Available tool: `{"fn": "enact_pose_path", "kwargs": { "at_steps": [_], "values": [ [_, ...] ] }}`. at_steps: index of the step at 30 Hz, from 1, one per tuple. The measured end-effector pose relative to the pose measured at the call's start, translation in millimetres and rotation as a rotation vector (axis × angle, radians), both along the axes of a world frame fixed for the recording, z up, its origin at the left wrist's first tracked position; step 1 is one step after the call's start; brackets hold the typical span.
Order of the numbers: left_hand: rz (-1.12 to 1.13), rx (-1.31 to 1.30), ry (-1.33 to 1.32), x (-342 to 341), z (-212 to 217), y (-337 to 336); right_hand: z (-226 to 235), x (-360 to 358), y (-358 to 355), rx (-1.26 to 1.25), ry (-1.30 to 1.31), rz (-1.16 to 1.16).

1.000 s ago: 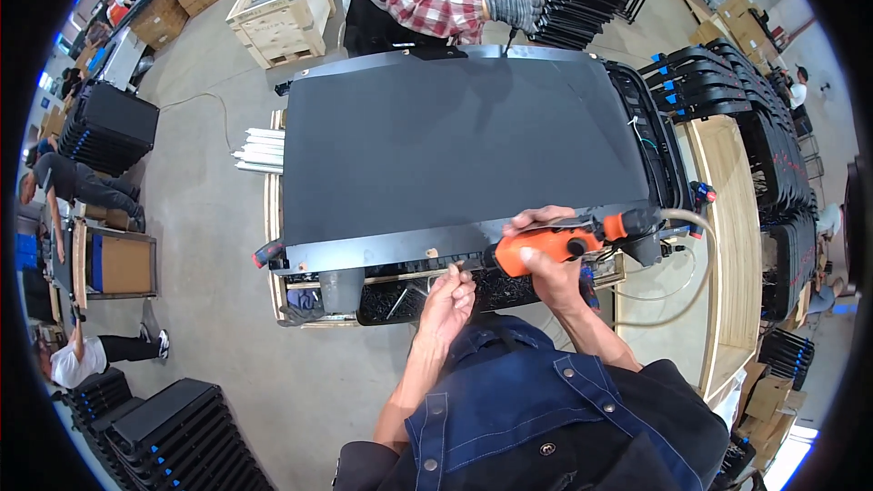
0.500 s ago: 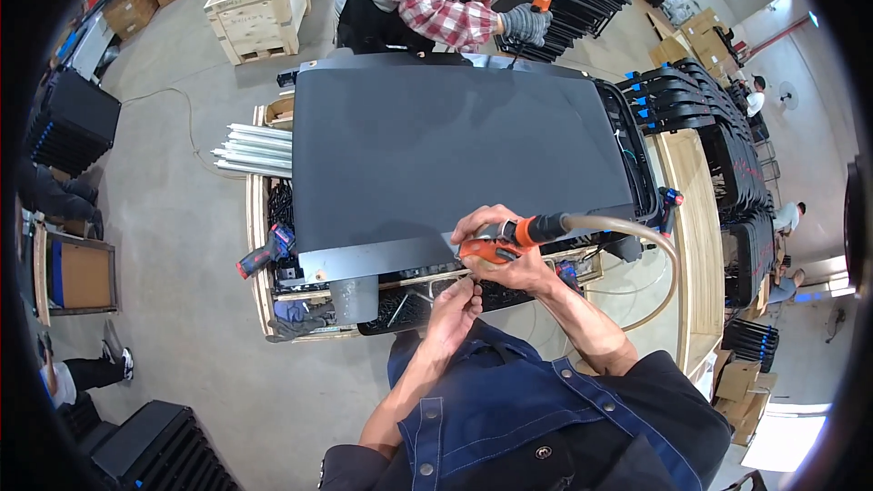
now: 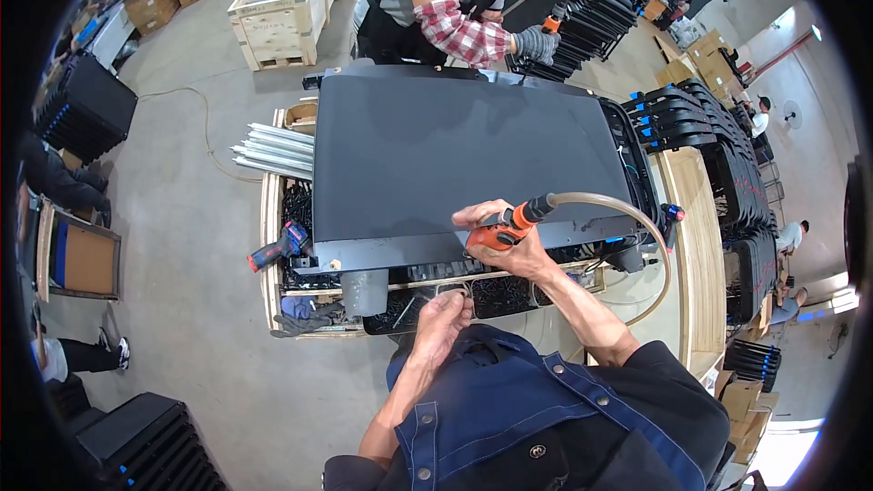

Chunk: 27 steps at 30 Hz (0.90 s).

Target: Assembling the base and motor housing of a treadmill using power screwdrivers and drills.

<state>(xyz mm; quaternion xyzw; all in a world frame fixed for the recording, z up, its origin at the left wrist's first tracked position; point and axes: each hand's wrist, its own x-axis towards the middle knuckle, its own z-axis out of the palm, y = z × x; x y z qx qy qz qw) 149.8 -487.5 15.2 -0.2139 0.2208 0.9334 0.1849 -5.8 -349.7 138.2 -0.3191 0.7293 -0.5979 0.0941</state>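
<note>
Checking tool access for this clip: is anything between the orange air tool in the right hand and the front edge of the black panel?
Nothing visible does. The right hand holds the orange air tool right at the black panel front edge; the left hand stays lower, over the tray of screws.

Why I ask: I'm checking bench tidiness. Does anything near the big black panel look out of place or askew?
A red and blue power tool lies tilted at the left corner of the black panel, jutting over the edge of the wooden bench. A bundle of metal rails also overhangs that side. Nothing looks spilled or damaged.
</note>
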Motion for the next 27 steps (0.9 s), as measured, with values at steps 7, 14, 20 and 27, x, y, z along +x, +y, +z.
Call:
{"fn": "enact_pose_path", "kwargs": {
  "at_steps": [7, 14, 20, 27],
  "values": [
    [0.174, 0.005, 0.020, 10, -8, -9, 29, 13, 25, -0.500, -0.320, -0.227],
    [0.218, 0.080, 0.095, 1, 15, 2, 27, 25, 42, -0.753, -0.554, -0.187],
    [0.252, 0.086, 0.103, 3, 18, -6, 12, 25, 36, -0.783, -0.640, -0.214],
    [0.301, -0.736, 0.173, 1, 28, -42, -6, 35, -7, -0.766, -0.739, -0.381]
  ]
}}
